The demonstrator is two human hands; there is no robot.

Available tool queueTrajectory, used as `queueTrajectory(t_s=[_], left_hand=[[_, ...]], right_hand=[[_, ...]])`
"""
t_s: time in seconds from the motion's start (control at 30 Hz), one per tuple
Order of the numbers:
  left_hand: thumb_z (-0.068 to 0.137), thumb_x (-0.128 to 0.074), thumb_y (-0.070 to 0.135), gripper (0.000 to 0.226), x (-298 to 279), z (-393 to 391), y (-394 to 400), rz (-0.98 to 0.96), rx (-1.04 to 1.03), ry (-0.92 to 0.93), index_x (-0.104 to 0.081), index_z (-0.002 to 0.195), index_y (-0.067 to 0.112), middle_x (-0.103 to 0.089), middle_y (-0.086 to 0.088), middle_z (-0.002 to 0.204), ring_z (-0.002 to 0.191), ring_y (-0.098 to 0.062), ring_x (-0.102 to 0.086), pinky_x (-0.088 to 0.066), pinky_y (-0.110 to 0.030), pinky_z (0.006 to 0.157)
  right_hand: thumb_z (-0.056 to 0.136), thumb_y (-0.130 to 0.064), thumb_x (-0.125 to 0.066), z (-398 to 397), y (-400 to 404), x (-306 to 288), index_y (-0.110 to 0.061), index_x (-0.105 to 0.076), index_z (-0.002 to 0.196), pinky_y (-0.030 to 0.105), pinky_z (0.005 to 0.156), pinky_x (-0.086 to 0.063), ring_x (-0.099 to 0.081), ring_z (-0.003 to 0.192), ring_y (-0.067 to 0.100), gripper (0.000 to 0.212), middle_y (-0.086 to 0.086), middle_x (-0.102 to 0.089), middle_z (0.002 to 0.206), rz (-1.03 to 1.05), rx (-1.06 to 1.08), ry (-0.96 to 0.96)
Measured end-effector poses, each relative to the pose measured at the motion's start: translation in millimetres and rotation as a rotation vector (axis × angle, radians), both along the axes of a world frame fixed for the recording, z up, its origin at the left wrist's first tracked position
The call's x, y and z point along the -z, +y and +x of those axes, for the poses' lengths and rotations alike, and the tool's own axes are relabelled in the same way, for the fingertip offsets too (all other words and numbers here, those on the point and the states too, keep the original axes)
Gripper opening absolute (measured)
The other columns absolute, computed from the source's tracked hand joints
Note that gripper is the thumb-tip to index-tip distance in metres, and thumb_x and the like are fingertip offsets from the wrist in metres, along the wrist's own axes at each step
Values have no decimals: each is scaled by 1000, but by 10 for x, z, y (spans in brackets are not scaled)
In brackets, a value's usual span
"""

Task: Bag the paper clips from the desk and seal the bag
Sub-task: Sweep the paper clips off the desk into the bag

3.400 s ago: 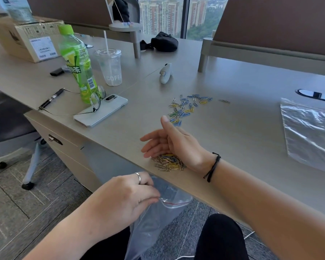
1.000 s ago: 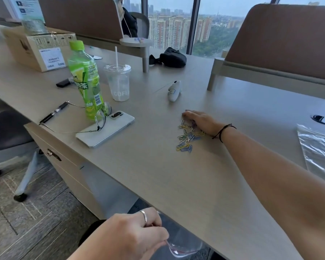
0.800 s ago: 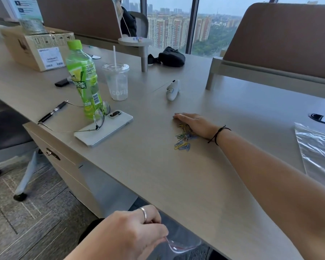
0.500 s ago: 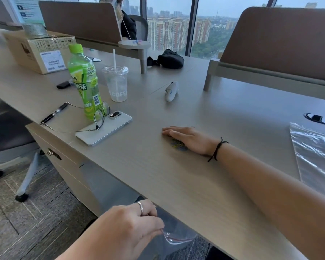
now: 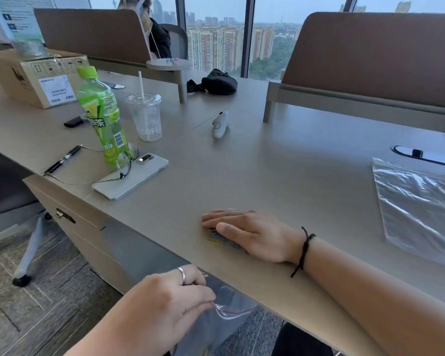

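A long grey desk [image 5: 306, 176] runs before city windows. The right hand [image 5: 249, 233] lies flat, palm down, on the paper clips [image 5: 217, 238]; only a few show under the thumb, near the desk's front edge. Just below that edge the left hand [image 5: 165, 301] pinches the rim of a clear bag [image 5: 231, 312], its mouth facing up. The clips lie above and slightly behind the mouth, so a short pull toward the body should tip them in. The right hand is nearer.
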State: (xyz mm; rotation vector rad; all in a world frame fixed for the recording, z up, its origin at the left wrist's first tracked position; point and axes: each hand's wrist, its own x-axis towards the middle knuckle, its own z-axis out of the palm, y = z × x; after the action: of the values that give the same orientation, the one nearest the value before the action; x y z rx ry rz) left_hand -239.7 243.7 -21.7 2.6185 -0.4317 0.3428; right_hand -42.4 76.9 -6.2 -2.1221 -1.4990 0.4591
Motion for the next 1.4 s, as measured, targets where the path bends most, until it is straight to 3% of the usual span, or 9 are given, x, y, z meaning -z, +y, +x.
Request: queueTrajectory(t_s=[0.13, 0.23, 0.3, 0.43, 0.63, 0.77, 0.93, 1.17, 1.4], left_hand=[[96, -56, 44, 16, -7, -12, -27, -4, 2, -4, -69, 101, 35, -58, 18, 94, 65, -4, -59, -51, -22, 56], [96, -55, 43, 18, -32, -11, -56, -9, 0, 6, -70, 100, 35, -58, 18, 93, 66, -4, -60, -51, -22, 57], [95, -54, 43, 19, -46, -19, -72, -3, -8, 10, -71, 99, 35, -58, 19, 93, 66, -2, -60, -51, -21, 58], [96, -54, 43, 20, -43, -49, -88, -13, -17, 24, -72, 99, 34, -59, 20, 96, 69, 1, -60, -51, -20, 61], [96, -53, 45, 20, -34, -55, -123, -36, -38, 24, -69, 102, 35, -60, 18, 96, 69, -1, -61, -52, -22, 60], [94, -55, 43, 20, -45, -59, -131, -30, -29, 35, -72, 100, 34, -60, 19, 96, 71, 1, -60, -52, -21, 61], [94, -54, 42, 22, -64, -68, -113, -35, -37, 43, -73, 98, 33, -61, 18, 93, 71, 1, -60, -51, -21, 60], [95, -55, 40, 21, -83, -64, -124, -35, -33, 33, -73, 97, 30, -61, 15, 93, 73, -4, -62, -52, -24, 62], [95, -57, 37, 19, -91, -69, -97, -40, -39, 42, -75, 97, 29, -60, 18, 95, 73, 0, -62, -51, -21, 65]], right_hand=[[103, -49, -32, -263, -80, -7, -29, -51, 141, 29, 113, -34, -45, 133, -3, 47, -16, -53, 143, 98, 102, 104], [99, -48, -37, -299, -132, 4, -29, -53, 138, 28, 114, -33, -49, 130, 0, 46, -9, -59, 137, 429, 287, 439], [97, -54, -37, -255, -217, -16, -27, -56, 131, 32, 114, -36, -57, 124, 5, 47, -3, -65, 129, 608, 459, 588], [90, -50, -41, -321, -428, -24, -18, -69, 109, 42, 104, -48, -69, 105, 18, 46, 8, -75, 107, 687, 653, 702], [97, -35, -55, -437, -615, -50, -23, -76, 93, 30, 83, -51, -68, 86, 7, 25, -8, -76, 89, 342, 775, 15], [94, -25, -62, -570, -668, -36, -25, -77, 97, 22, 79, -48, -63, 83, 5, 15, -14, -68, 95, 222, 626, -223], [92, -16, -62, -718, -708, -79, -27, -77, 101, 6, 73, -39, -59, 79, 0, 20, -17, -63, 97, 143, 466, -172], [92, -14, -61, -931, -566, -153, -26, -76, 97, 16, 74, -46, -59, 86, 6, 21, -12, -61, 98, 102, 290, -81], [85, -9, -70, -831, -513, -245, -28, -75, 102, 6, 66, -39, -56, 75, -3, 26, -19, -59, 84, 151, 349, -76]])
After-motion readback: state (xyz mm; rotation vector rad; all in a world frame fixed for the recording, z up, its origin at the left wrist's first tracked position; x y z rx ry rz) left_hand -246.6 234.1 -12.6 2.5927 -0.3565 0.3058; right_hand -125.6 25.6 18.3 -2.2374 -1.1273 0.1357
